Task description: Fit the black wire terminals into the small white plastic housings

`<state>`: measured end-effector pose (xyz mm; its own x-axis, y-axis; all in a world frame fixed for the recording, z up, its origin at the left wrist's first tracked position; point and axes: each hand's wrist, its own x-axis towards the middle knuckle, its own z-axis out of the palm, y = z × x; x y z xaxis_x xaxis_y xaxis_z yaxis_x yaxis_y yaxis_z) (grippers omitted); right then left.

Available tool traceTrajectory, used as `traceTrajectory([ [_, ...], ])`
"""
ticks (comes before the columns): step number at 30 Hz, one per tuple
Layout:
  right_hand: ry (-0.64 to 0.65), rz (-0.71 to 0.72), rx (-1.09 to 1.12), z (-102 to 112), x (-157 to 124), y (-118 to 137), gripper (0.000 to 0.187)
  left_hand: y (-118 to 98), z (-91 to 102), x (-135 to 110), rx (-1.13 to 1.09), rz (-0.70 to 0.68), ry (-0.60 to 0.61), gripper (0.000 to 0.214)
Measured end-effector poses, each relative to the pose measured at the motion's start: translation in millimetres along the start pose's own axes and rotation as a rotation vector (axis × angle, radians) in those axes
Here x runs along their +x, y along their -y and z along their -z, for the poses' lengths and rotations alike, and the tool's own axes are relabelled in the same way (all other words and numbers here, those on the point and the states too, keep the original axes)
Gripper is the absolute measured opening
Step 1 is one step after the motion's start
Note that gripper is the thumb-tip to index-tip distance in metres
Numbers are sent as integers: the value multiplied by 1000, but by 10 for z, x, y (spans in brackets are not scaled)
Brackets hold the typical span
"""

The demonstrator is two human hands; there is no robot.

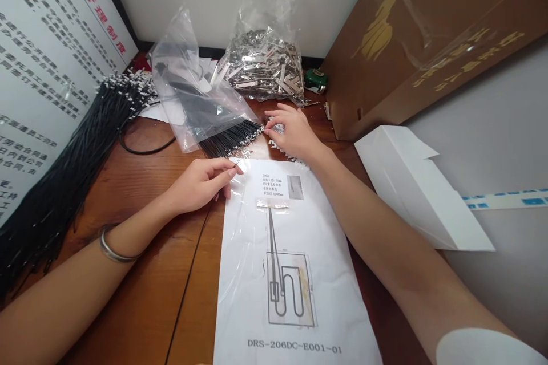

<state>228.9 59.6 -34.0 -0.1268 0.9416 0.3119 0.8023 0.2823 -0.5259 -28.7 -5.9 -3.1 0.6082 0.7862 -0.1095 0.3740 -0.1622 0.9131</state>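
Note:
My left hand [212, 179] rests at the upper left edge of a printed drawing sheet [246, 228]; its thumb and fingers are closed on a thin black wire [237, 164], only a short end of which shows. Thumb and forefinger of my right hand [293, 136] are pinched together at the bright tips of a bundle of black wires [229, 137]. Whatever they grip is too small to make out. The bundle sticks out of a clear plastic bag [209, 108]. Small white pieces [276, 140] lie scattered beneath my right hand, partly hidden by it.
A clear bag of flat metal pieces [265, 68] stands at the back, beside a green tape measure [315, 81]. A large bunch of black wires [72, 165] leans at left against a printed board [43, 68]. At right are a brown box [411, 40] and folded white card [411, 182].

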Motion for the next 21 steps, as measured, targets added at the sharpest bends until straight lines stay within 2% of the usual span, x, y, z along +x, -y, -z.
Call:
traceTrajectory([
  [3, -36, -1, -1, 102, -15, 17, 12, -8, 0, 2, -19, 7, -1, 32],
  [6, -147, 19, 53, 232, -82, 167, 12, -13, 1, 4, -66, 9, -11, 32],
  [9, -267, 43, 322, 246, -220, 473, 9, -8, -1, 9, -120, 4, -30, 30],
  [12, -279, -144, 741, 75, -387, 813, 11, -4, -5, 19, -158, 3, -52, 29],
  [15, -247, -279, 1005, -167, -512, 1017, 11, -12, -11, 31, -180, 1, -57, 30],
  [18, -256, -297, 1054, -327, -567, 1044, 13, -27, -16, 37, -198, 2, -42, 31],
  [21, -199, -277, 1036, -369, -577, 997, 12, -39, -14, 37, -213, 6, -38, 32],
])
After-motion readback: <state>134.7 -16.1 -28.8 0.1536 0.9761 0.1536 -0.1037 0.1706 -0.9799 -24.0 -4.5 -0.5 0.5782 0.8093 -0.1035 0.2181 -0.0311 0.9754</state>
